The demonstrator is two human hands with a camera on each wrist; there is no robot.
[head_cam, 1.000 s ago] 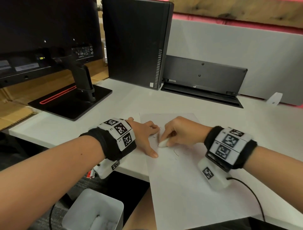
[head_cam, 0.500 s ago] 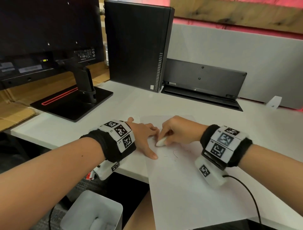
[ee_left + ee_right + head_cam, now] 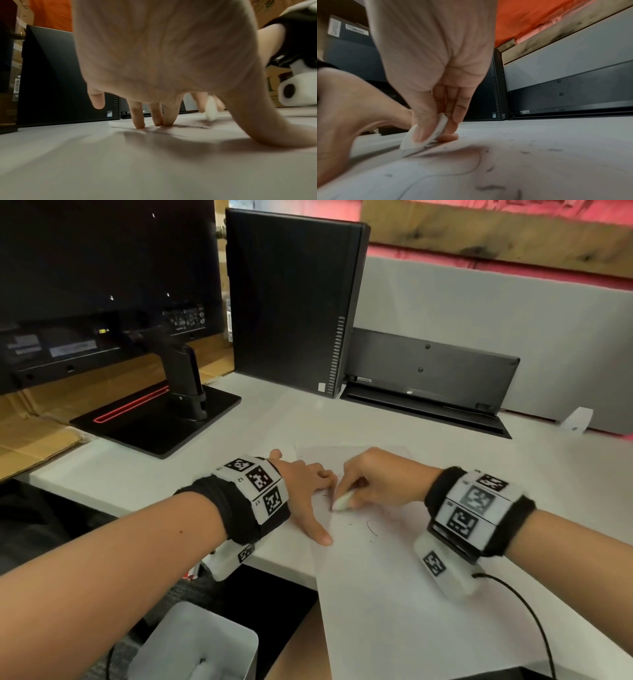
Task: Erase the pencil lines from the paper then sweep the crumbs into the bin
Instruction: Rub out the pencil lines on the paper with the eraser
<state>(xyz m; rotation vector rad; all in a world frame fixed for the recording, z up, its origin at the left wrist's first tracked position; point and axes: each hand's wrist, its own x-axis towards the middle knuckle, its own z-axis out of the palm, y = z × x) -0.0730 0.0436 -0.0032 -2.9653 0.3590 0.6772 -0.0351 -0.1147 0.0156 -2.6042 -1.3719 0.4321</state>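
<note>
Paper [image 3: 394, 594] is laid on the white desk [image 3: 171, 474], near edge overhanging, w/ the bin [image 3: 205, 642] on the floor below-left. Its left edge is pinned by the left hand [image 3: 305, 491], fingers straight & spread. An eraser [image 3: 342, 502] is pinched in the right hand [image 3: 380, 481] & pressed on the sheet. Erasing step is judged in hand: a curved pencil line [image 3: 371, 529] & crumbs [image 3: 524, 152] are left. Next, that line needs rubbing out w/ the sheet held flat.

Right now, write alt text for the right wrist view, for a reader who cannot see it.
A right hand pinches a white eraser between thumb and fingers, pressing its edge onto a sheet of paper marked with faint pencil lines and dark crumbs. Behind stands a black computer tower.
</note>
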